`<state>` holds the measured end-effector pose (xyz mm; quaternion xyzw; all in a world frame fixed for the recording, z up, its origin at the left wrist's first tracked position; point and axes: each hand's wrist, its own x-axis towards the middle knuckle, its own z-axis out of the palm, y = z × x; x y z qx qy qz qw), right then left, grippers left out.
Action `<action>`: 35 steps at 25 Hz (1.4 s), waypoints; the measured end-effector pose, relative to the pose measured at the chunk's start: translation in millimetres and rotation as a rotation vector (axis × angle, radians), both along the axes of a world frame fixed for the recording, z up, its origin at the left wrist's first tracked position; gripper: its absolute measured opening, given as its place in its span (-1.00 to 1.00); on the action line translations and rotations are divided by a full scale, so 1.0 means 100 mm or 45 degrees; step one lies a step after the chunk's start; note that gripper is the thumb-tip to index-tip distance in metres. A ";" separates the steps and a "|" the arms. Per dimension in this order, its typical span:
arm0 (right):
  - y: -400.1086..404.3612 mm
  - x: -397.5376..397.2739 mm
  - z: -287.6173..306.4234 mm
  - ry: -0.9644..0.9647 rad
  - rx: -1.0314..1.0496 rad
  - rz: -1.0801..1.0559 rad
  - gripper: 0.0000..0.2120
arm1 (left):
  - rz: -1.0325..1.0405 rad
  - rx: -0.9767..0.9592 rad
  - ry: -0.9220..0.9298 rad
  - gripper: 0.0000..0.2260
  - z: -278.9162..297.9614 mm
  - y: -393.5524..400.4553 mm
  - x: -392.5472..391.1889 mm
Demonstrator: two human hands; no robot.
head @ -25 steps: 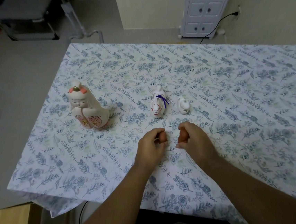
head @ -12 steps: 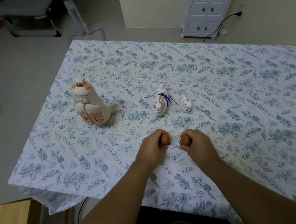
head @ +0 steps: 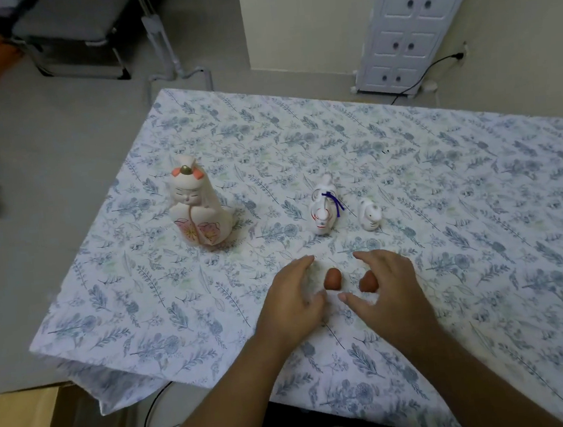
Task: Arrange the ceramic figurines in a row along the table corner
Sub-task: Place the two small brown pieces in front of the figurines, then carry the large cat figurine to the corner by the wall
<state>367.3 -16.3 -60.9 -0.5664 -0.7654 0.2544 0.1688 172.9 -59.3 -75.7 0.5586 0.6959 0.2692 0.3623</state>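
Both forearms enter from the bottom edge of the head view and are cut off there. The left hand point(head: 293, 301) rests with fingers spread wide and holds nothing; its thumb tip sits just beside the left brown figurine point(head: 332, 278), and whether it touches cannot be determined. The right hand point(head: 388, 285) is likewise opened wide and empty; its palm and fingers hide the right side of the right brown figurine point(head: 368, 280), so contact there cannot be confirmed. Both brown figurines stand upright on the floral tablecloth point(head: 481, 228), between the two hands and slightly apart from each other; their surface detail is too small to make out. Beyond the fingertips, the white horse figurine point(head: 323, 213) with a purple cord stands farther from the person, and the small white rabbit figurine point(head: 369, 215) stands just beside it, ahead of the right hand. Well apart, ahead and to the left of the left hand, stands the tall white doll figurine point(head: 197, 211) with painted pink flowers. The tablecloth hangs over the near left table corner and hides the table edge. A white cabinet point(head: 406, 25) beyond the table is cut off by the top edge. No containers are visible.
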 end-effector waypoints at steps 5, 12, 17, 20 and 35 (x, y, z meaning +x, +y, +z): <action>0.00 -0.78 0.28 -0.004 0.171 0.198 -0.46 | 0.331 0.269 0.078 -0.51 0.28 -0.24 -0.66; 0.46 -2.19 0.66 0.294 -0.354 0.207 -0.09 | 0.569 0.384 -0.058 -0.43 0.65 0.12 -1.63; 0.72 -2.59 0.55 0.464 -0.537 0.134 -0.30 | 0.369 0.193 -0.335 -0.53 0.65 0.39 -2.01; 0.66 -2.58 0.49 0.500 -0.518 0.080 -0.42 | 0.340 0.207 -0.422 -0.49 0.57 0.37 -2.09; 0.63 -1.13 1.26 1.015 -0.292 -0.211 -0.34 | 0.029 0.403 -0.425 -0.41 1.36 0.86 -0.83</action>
